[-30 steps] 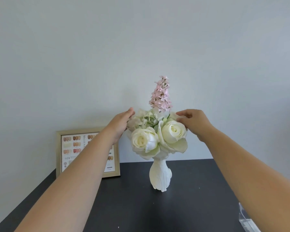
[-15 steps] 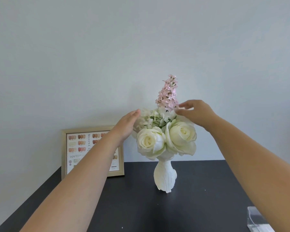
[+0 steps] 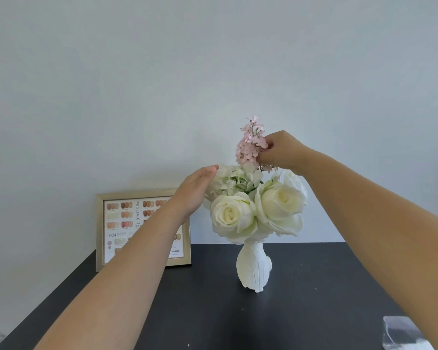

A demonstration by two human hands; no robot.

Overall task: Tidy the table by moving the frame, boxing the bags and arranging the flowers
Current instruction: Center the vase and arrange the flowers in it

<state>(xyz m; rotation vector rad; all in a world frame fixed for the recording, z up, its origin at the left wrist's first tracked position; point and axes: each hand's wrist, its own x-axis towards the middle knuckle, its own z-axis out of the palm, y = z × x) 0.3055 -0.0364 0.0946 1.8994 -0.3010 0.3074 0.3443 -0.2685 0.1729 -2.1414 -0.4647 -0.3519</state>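
A white vase (image 3: 254, 269) stands on the black table (image 3: 213, 311) and holds white roses (image 3: 258, 210) and a tall pink flower spike (image 3: 250, 145). My right hand (image 3: 281, 150) pinches the pink spike from its right side, above the roses. My left hand (image 3: 195, 190) lies flat with fingers together against the left side of the white blooms. A gold picture frame (image 3: 143, 229) with a colour chart leans on the wall at the table's back left, partly hidden by my left forearm.
A clear plastic box (image 3: 405, 335) sits at the table's near right corner, partly cut off by the view's edge. A plain pale wall rises right behind the table. The table's left edge runs diagonally toward me.
My right hand has risen from the right rose to the pink spike and closed on it. The left hand stays at the bouquet's left side. The view has shifted slightly.
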